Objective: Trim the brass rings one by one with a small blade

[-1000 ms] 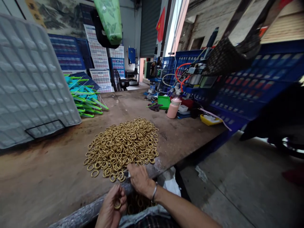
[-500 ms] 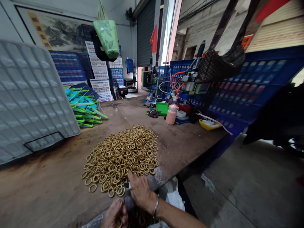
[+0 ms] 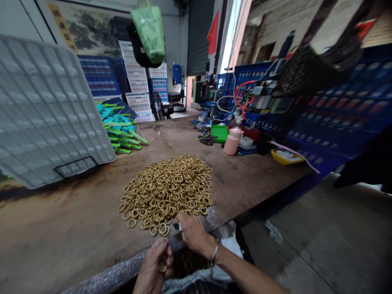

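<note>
A broad heap of brass-coloured rings [image 3: 171,183] lies on the brown worktable [image 3: 245,179]. My left hand [image 3: 154,263] is just below the table's front edge, its fingers curled round a brass ring [image 3: 162,268]. My right hand [image 3: 194,233] rests over that edge, at the near side of the heap. Its fingers are closed, and a small dark and white piece [image 3: 177,226] shows beside the fingertips; its kind I cannot make out. Beneath both hands is a pale sack [image 3: 228,241], with more rings dimly visible in its shadowed opening.
A ribbed pale plastic panel [image 3: 55,118] stands at the left, with green and blue hangers [image 3: 122,130] beside it. Toward the right back are a pink bottle [image 3: 232,141], a green tray [image 3: 219,133] and a yellow tray [image 3: 286,157]. Clear wrap [image 3: 107,271] covers the table's front edge.
The whole view has shifted, so the table and heap appear higher and further right. My left hand shows more fully, with a ring in its fingers. My right hand stays at the heap's near edge.
</note>
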`<action>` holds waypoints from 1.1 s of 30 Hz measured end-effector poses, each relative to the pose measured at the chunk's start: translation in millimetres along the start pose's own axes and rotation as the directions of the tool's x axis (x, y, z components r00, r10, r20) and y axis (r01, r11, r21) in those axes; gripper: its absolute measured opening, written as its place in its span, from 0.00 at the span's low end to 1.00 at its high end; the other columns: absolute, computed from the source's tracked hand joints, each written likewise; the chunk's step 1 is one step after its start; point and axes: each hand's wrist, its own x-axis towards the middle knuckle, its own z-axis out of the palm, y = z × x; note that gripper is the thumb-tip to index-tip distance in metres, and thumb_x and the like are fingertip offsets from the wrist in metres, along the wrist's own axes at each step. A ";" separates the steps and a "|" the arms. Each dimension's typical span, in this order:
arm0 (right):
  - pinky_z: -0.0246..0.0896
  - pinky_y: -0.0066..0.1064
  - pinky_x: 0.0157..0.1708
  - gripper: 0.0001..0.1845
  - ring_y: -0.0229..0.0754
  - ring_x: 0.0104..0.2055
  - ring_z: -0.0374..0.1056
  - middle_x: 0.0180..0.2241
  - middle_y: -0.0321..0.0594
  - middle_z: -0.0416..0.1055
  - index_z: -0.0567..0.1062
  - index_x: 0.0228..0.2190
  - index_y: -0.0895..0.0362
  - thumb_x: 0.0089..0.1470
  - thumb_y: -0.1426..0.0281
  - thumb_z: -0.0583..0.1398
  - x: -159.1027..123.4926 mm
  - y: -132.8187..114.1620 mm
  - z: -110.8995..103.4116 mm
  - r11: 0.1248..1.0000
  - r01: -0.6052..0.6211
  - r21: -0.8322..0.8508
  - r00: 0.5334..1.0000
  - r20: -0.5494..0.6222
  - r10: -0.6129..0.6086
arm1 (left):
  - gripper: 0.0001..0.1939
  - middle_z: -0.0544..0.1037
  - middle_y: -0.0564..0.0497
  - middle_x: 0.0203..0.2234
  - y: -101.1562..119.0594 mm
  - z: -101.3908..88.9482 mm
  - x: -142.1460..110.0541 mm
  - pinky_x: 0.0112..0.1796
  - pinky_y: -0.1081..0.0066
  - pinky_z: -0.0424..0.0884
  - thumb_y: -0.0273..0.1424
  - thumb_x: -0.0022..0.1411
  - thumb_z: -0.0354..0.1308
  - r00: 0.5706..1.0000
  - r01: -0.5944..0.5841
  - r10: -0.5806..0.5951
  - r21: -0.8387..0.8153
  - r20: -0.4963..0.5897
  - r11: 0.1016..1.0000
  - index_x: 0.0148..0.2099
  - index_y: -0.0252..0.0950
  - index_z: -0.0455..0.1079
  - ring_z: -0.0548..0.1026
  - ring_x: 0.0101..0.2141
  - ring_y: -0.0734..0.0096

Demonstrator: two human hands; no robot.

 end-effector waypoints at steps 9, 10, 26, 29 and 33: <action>0.45 0.23 0.18 0.12 0.31 0.17 0.49 0.17 0.27 0.53 0.60 0.22 0.55 0.54 0.63 0.49 7.7 20.1 -11.6 0.597 -0.200 0.777 0.979 0.131 0.159 | 0.15 0.65 0.59 0.18 0.9 15.0 1.1 0.15 0.79 0.51 0.42 0.50 0.58 0.969 -0.198 0.230 0.276 -0.086 0.940 0.34 0.37 0.62 0.57 0.15 0.82; 0.42 0.23 0.15 0.13 0.30 0.15 0.45 0.16 0.26 0.50 0.59 0.23 0.55 0.53 0.61 0.50 6.4 19.4 -13.4 0.491 -0.249 0.835 0.968 0.205 0.143 | 0.15 0.65 0.59 0.18 2.5 17.2 2.8 0.16 0.79 0.52 0.42 0.51 0.57 0.952 -0.250 0.295 0.335 -0.087 0.908 0.36 0.37 0.63 0.57 0.15 0.82; 0.35 0.19 0.11 0.15 0.25 0.12 0.39 0.15 0.21 0.48 0.56 0.25 0.54 0.49 0.58 0.55 -13.4 4.0 -17.2 0.061 -0.373 0.926 0.928 0.372 0.021 | 0.18 0.58 0.62 0.13 8.0 27.4 2.2 0.15 0.79 0.48 0.44 0.53 0.55 0.960 -0.277 0.274 0.380 0.062 0.882 0.39 0.35 0.65 0.52 0.14 0.83; 0.38 0.21 0.11 0.14 0.26 0.12 0.41 0.15 0.23 0.49 0.57 0.24 0.55 0.50 0.59 0.53 -16.2 0.8 -15.2 0.155 -0.293 0.943 0.955 0.281 0.093 | 0.17 0.58 0.61 0.13 2.6 29.0 0.7 0.16 0.79 0.48 0.44 0.49 0.59 0.964 -0.253 0.266 0.382 0.019 0.889 0.30 0.34 0.65 0.51 0.14 0.83; 0.44 0.22 0.15 0.13 0.28 0.15 0.46 0.16 0.26 0.54 0.61 0.24 0.56 0.53 0.61 0.51 -19.2 -0.9 -17.5 0.335 -0.198 0.921 0.980 0.177 0.091 | 0.12 0.66 0.56 0.17 -1.7 24.9 1.1 0.23 0.77 0.58 0.39 0.51 0.58 0.878 -0.402 0.478 0.539 -0.001 0.740 0.28 0.34 0.69 0.60 0.20 0.78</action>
